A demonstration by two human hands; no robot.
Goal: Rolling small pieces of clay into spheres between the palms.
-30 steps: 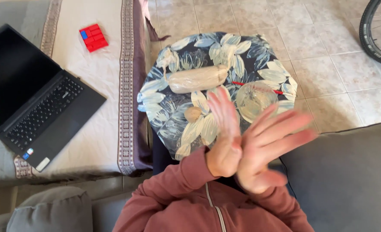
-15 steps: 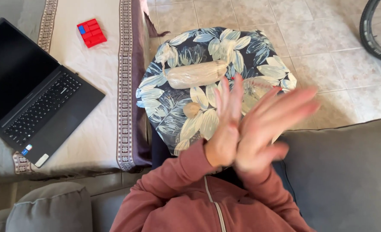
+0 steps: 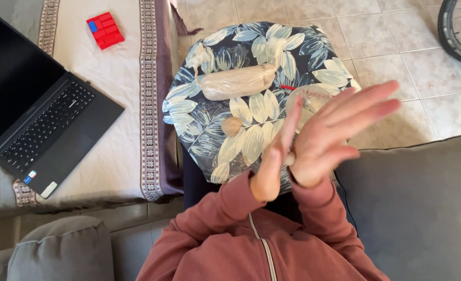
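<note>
Both hands are up over the near edge of the leaf-patterned tray (image 3: 215, 99), palms pressed flat against each other. The left hand (image 3: 274, 158) stands edge-on with fingers straight, the right hand (image 3: 332, 130) lies across it with fingers spread and pointing toward two o'clock. A small pale bit of dough (image 3: 289, 158) peeks out at the heels of the palms, pinched between them rather than gripped by curled fingers.

Up at eleven o'clock from the hands lies the wrapped dough roll (image 3: 238, 82), long axis running nine to three with a slight tilt, well apart from them; the left hand is the nearer one. A small dough ball (image 3: 233, 126) sits at ten o'clock, near the left hand. A clear plastic bag (image 3: 309, 100) lies just behind the right hand's fingers; its contents cannot be made out.

Off at nine o'clock, an open laptop (image 3: 38, 114) and a red block toy (image 3: 105, 30) rest on the cloth.
</note>
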